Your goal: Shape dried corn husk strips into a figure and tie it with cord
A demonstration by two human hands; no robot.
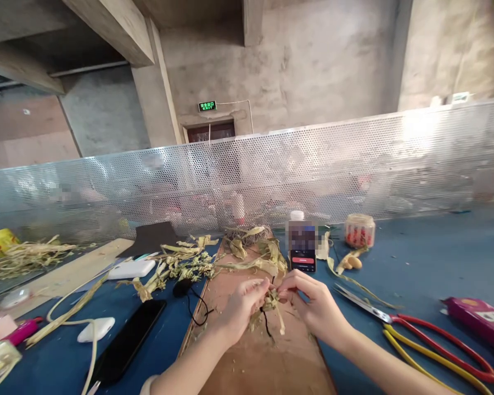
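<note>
My left hand [243,308] and my right hand [313,304] meet over a brown wooden board [239,359]. Between their fingertips is a small bundle of dried plant pieces [273,300], with a strip hanging from it toward me. The fingers of both hands are pinched at the bundle, the left from one side and the right from the other. Black string [267,322] dangles below it. Dried leaves [267,258] lie on the far part of the board. A lit phone [303,260] stands upright just beyond my hands.
Scissors [389,318] with red and yellow handles lie at right, near a purple box [477,321]. A jar [359,231] stands behind. At left are a black phone [127,343], a ball of black string [183,288], a white power bank [132,269] and dried stalks [28,257]. A perforated metal screen [271,170] crosses behind.
</note>
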